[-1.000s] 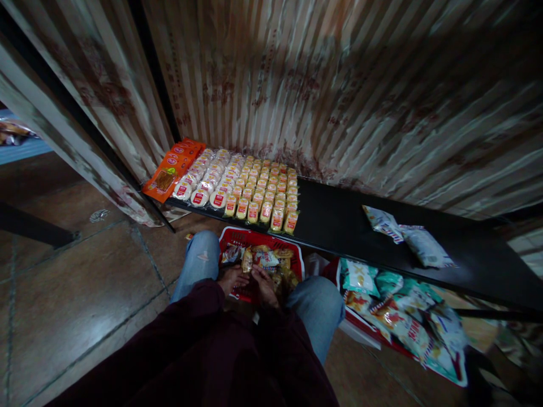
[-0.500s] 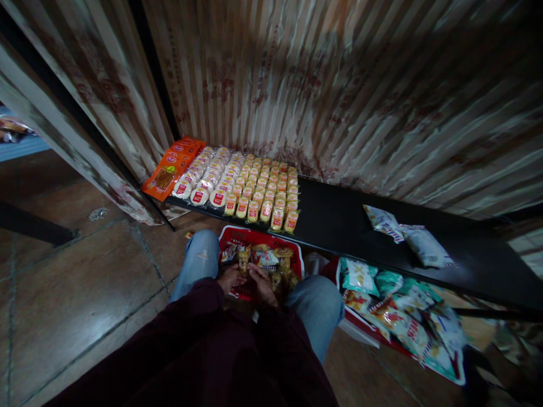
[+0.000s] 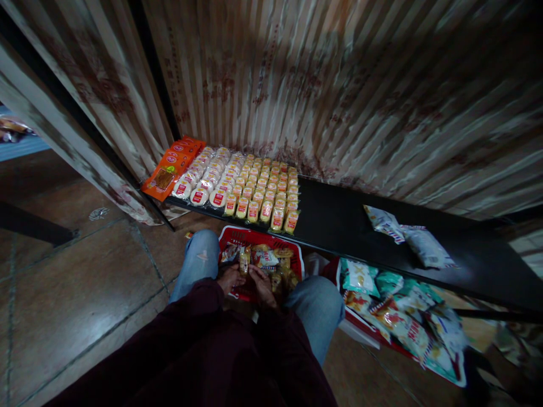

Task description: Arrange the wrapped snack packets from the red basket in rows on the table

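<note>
We see rowed snacks [image 3: 240,182] on the shelf [image 3: 331,209], loose packets [image 3: 265,259] left in the red basket [image 3: 254,235]; our left hand [image 3: 231,278] and right hand [image 3: 260,281], dimly lit, apparently pinch one wrapped packet [image 3: 245,259].

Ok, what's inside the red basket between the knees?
The red basket shows golden packets and white packets. The left hand and right hand, holding a slim packet, block its near part; anything beneath the top layer is covered.

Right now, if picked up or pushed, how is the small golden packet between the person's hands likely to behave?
The golden packet is probably light, being small beside the left hand and right hand. Its glossy highlights suggest a possibly slippery surface. Fragility I cannot tell.
</note>
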Tool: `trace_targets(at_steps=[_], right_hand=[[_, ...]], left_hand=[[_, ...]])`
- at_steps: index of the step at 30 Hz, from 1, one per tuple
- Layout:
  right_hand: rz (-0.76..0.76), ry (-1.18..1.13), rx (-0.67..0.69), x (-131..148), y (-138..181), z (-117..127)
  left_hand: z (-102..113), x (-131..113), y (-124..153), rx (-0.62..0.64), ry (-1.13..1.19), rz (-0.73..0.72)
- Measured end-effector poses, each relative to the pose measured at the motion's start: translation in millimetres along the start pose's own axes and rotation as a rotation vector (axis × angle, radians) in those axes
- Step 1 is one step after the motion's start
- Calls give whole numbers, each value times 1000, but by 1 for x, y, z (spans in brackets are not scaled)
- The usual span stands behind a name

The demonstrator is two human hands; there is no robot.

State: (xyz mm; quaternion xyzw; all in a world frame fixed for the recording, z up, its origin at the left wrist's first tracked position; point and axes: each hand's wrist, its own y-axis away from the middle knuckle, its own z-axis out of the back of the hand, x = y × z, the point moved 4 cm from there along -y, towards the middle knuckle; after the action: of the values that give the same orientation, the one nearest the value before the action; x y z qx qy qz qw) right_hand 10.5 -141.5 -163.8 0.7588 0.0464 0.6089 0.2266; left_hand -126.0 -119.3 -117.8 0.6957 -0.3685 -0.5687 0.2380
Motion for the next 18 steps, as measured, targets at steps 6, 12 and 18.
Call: trace_targets(at_steps=[6,12,18], right_hand=[[0,9,-105,-4,-2,2],[-21,68,-21,2,2,-3],[-23,51,29,2,4,-5]], left_hand=[[-2,-1,-1,9,35,-7],[-4,-2,0,69,23,-44],[-4,-3,1,146,-8,-75]])
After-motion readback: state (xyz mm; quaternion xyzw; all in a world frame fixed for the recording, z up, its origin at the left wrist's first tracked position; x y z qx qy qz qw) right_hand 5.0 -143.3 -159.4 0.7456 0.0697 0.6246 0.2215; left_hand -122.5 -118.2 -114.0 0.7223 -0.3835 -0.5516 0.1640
